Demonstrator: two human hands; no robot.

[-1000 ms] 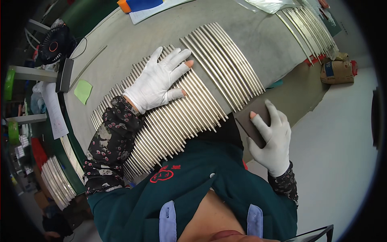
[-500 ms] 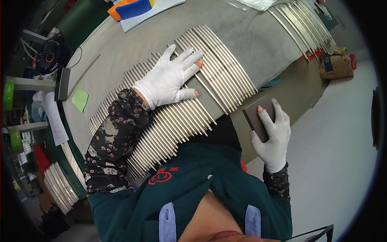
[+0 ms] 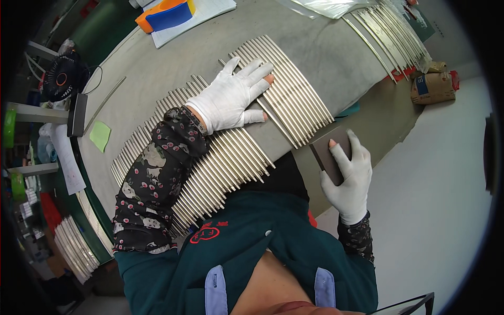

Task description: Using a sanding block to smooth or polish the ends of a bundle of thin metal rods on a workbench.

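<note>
My left hand, in a white glove with bare fingertips, lies flat with fingers spread over a row of thin metal rods. Its fingertips rest at the near side of the right-hand group of rods. To its left and below it spreads the larger group of rods, partly covered by my patterned sleeve. A strip of bare tabletop shows between the two groups below my thumb. My right hand, gloved the same way, grips a dark grey rectangular block just off the table's edge, close to the rod ends.
A single rod and a green paper note lie at the left. An orange and blue tape dispenser sits on papers at the back. More rods lie far right, near a brown package. A small fan stands left.
My left hand has slid a little to the right across the rods. The right-hand rods now look more evenly packed. My right hand keeps its grip on the block.
</note>
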